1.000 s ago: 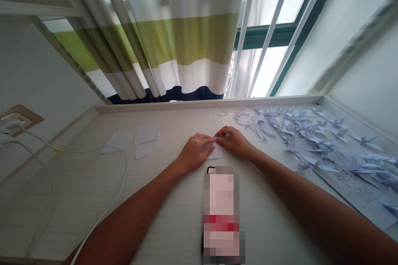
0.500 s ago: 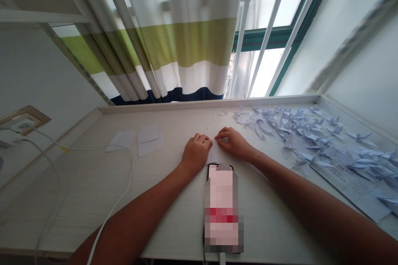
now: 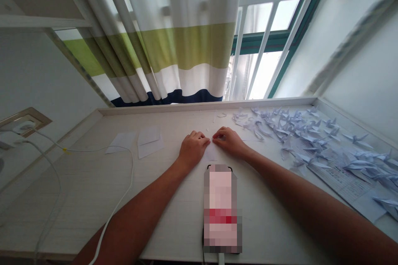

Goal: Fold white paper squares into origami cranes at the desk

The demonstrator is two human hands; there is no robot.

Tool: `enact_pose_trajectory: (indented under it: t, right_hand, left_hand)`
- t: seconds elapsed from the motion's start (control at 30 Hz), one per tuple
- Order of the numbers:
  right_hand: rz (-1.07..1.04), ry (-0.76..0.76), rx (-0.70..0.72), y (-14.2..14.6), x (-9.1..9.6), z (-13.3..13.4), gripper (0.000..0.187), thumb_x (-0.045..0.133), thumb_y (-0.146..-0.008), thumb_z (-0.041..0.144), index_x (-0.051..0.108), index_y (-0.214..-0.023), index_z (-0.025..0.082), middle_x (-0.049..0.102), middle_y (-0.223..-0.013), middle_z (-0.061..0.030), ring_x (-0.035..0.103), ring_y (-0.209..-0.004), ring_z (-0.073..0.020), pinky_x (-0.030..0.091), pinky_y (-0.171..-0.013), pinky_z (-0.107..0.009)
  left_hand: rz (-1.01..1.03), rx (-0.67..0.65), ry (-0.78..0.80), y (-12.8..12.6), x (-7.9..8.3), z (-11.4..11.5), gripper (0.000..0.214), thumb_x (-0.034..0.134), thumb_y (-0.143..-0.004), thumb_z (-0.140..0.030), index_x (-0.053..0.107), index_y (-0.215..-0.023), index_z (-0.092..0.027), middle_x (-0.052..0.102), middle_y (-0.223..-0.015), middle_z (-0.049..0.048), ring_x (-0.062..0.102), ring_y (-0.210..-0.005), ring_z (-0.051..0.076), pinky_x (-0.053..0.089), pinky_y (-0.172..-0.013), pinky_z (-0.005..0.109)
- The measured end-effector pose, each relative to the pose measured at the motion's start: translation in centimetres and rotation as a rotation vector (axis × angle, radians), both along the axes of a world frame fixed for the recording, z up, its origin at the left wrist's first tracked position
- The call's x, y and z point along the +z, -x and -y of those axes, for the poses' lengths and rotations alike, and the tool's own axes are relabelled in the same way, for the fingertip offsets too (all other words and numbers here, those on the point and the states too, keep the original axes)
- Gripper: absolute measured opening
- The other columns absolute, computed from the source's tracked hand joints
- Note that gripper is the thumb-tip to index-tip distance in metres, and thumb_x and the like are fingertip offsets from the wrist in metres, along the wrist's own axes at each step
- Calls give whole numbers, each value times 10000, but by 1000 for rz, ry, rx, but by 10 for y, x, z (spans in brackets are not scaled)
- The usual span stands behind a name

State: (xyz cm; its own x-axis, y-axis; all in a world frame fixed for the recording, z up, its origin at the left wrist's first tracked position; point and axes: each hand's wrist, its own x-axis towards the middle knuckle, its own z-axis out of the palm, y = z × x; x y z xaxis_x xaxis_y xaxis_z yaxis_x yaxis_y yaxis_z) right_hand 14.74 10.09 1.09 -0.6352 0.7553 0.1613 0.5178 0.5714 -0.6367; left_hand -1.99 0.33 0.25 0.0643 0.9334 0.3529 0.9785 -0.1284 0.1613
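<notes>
Both hands are at a small white sheet of paper (image 3: 212,153) lying on the pale desk, just beyond the phone. My left hand (image 3: 193,147) is closed, its fingertips pinching the paper's left side near the top. From the other side my right hand (image 3: 229,142) pinches at the paper's upper corner, thumb and forefinger together. The fingertips of the two hands are only a small gap apart. Part of the paper is hidden by the fingers. The phone (image 3: 221,198), its screen blurred out, lies right below the paper.
Many folded paper cranes (image 3: 298,128) cover the right side, some on a printed sheet (image 3: 342,182). Paper strips (image 3: 259,130) lie beside them. Loose paper squares (image 3: 151,140) rest at left. A white cable (image 3: 132,169) crosses my left forearm. A raised ledge (image 3: 174,108) borders the back.
My hands have shifted slightly left, and the fingertips are a little closer together over the paper. The whole view has tilted slightly.
</notes>
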Motion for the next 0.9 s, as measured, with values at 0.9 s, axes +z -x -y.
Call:
enact_pose_trajectory:
  t: [0.9]
  right_hand:
    - [18, -45, 7, 12, -7, -13, 91, 656, -872, 177, 736, -829, 174, 694, -979, -76, 610, -927, -205, 439, -878, -332]
  left_hand:
    - [-32, -30, 44, 6, -1, 12, 354, 479, -1021, -362, 678, -1301, -278, 629, -1400, 65, 472, -1316, 278, 413, -1083, 451]
